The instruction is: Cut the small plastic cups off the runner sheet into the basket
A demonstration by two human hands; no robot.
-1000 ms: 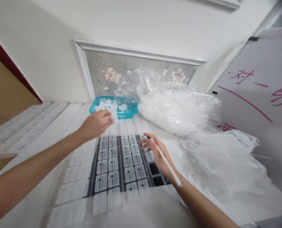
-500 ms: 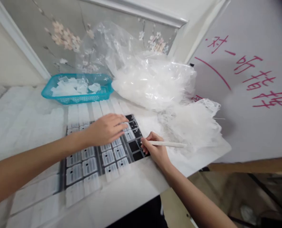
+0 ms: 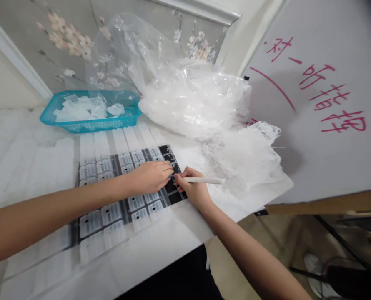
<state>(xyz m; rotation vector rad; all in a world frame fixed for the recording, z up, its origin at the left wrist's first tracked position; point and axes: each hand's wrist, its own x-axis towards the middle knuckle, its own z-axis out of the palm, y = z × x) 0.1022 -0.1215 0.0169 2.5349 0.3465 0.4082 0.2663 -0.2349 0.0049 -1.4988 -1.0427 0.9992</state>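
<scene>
A black sheet (image 3: 174,196) marked into cells lies on the white tabletop, with rows of translucent ribbed pieces (image 3: 90,223) over much of it. My left hand (image 3: 152,177) rests palm down across the sheet. Its fingers stretch toward the bare black cells at the right side, and its thumb is mostly hidden. Close beside those fingertips, my right hand (image 3: 195,189) is closed around a slim white pen-like tool (image 3: 206,180). The rear of the tool points right; its tip is hard to make out at the black cells.
A blue basket (image 3: 94,125) of white scraps stands behind the sheet. To its right are a large clear plastic bag (image 3: 188,100) and a heap of white stringy material (image 3: 248,156). White strips (image 3: 32,154) cover the left side. A board (image 3: 323,158) with red writing rises at right.
My left hand has moved across the sheet toward my right hand, so their fingertips are now close together. My right hand keeps the tool. The whole view has shifted slightly.
</scene>
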